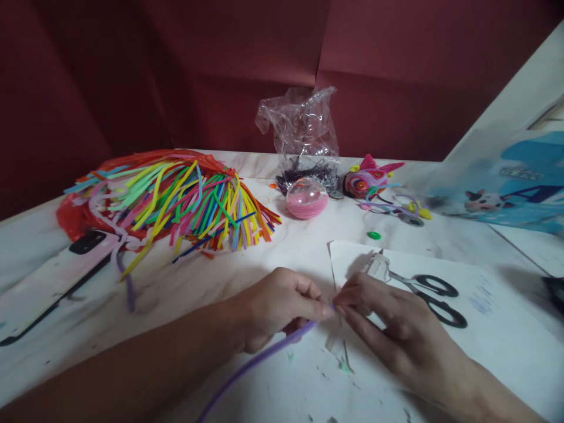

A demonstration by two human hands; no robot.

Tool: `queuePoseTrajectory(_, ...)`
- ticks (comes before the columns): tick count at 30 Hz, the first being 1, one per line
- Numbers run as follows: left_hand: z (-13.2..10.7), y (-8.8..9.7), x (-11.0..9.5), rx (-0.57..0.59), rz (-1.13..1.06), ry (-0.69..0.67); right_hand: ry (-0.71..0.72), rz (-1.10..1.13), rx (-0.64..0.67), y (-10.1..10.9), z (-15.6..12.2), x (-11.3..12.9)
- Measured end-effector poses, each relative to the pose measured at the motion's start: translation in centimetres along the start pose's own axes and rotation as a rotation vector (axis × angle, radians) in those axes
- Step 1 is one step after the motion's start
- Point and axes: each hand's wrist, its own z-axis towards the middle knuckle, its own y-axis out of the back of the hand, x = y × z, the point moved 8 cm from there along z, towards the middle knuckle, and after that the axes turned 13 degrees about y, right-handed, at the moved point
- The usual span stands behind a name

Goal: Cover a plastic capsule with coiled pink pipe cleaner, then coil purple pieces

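Left hand (282, 305): closed in a pinch, thumb and fingertips gripping the tip of the purple pipe cleaner (264, 355).
Right hand (396, 329): fingers drawn together, pinching the same tip, fingertips meeting the left hand's.
Pipe cleaner: runs from the pinch between the hands, down under the left hand toward the person, over the desk (286, 247).
Scissors (414, 286): just beyond the right hand, on the paper (484, 329), blades close to its knuckles.
Paper: under and beyond the right hand.
Button (374, 235): green, beyond the scissors.
Pile (185, 200): many-coloured pipe cleaners, well beyond the left hand.
Phone (57, 270): far left of the left hand.
Capsule (307, 198): clear, pink inside, well beyond both hands.
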Motion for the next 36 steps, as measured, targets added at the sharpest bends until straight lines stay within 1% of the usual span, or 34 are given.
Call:
queuePoseTrajectory(5, 0.1, 0.0, 0.0, -0.026, -0.003, 0.009, 0.031, -0.068, 0.001, -0.3, 0.1, 0.3)
queuePoseTrajectory(8, 0.0, 0.0, -0.2, -0.067, -0.002, -0.013, 0.051, -0.108, -0.007, -0.4, 0.1, 0.6)
queuePoseTrajectory(11, -0.1, 0.3, -0.5, -0.137, 0.011, -0.074, 0.03, -0.114, -0.037, -0.4, 0.1, 0.6)
queuePoseTrajectory(14, -0.2, 0.9, -0.8, -0.233, 0.061, -0.148, -0.022, -0.086, -0.081, -0.2, 0.0, 0.3)
queuePoseTrajectory(17, -0.7, 1.2, -1.6, -0.328, 0.181, -0.284, -0.103, -0.044, -0.119, 0.0, -0.1, -0.2)
queuePoseTrajectory(20, -1.0, 1.2, -2.2, -0.381, 0.272, -0.398, -0.146, -0.004, -0.124, 0.0, -0.1, -0.3)
queuePoseTrajectory(24, -0.9, 1.4, -2.1, -0.424, 0.279, -0.412, -0.133, 0.033, -0.104, -0.3, -0.1, 0.0)
queuePoseTrajectory(26, -1.0, 1.6, -2.1, -0.432, 0.261, -0.404, -0.156, 0.07, -0.109, -0.2, -0.2, -0.1)
queuePoseTrajectory(27, -1.0, 1.6, -2.1, -0.415, 0.255, -0.392, -0.187, 0.109, -0.112, -0.2, -0.3, -0.4)
queuePoseTrajectory(29, -0.9, 1.2, -2.1, -0.324, 0.26, -0.359, -0.293, 0.245, -0.12, -0.3, -0.6, -1.3)
queuePoseTrajectory(32, -0.8, -0.1, -2.1, -0.091, 0.291, -0.315, -0.489, 0.533, -0.094, -1.3, -1.6, -2.9)
queuePoseTrajectory(33, -0.8, -0.5, -2.1, -0.031, 0.297, -0.306, -0.539, 0.623, -0.084, -1.8, -1.9, -3.3)
queuePoseTrajectory(34, -0.9, -0.7, -2.1, 0.006, 0.298, -0.301, -0.58, 0.705, -0.076, -2.1, -2.2, -3.5)
queuePoseTrajectory(36, -0.9, -0.9, -2.2, 0.032, 0.295, -0.301, -0.636, 0.833, -0.079, -2.7, -2.6, -3.7)
